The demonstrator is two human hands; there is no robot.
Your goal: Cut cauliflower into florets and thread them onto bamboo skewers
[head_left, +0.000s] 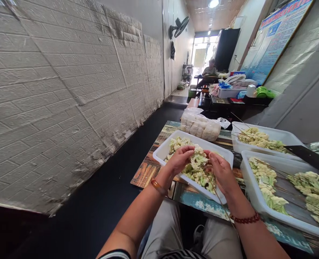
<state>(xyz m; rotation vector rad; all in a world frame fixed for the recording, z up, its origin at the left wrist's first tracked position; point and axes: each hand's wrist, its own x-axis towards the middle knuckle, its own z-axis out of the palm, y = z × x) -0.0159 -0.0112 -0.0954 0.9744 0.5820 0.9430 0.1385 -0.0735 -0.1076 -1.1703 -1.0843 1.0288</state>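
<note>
Over a white plastic tub [159,155] of cut cauliflower, both my hands come together at a cauliflower floret [198,160]. My left hand [180,159] pinches the floret from the left, its thumb and fingers at the top edge. My right hand [220,172] is closed on the other side, with a thin wooden skewer [220,199] running out below it toward my lap. Its fingertips are partly hidden, and so is the skewer's upper end. More loose florets [199,176] lie in the tub under my hands.
Two more white tubs, one nearer [247,190] and one behind [236,144], hold skewered cauliflower at the right. A clear bag of pale food [201,126] sits behind my tub. Farther back, a person [210,68] sits beyond a cluttered table [218,100]. A brick-patterned wall [75,90] runs along the left.
</note>
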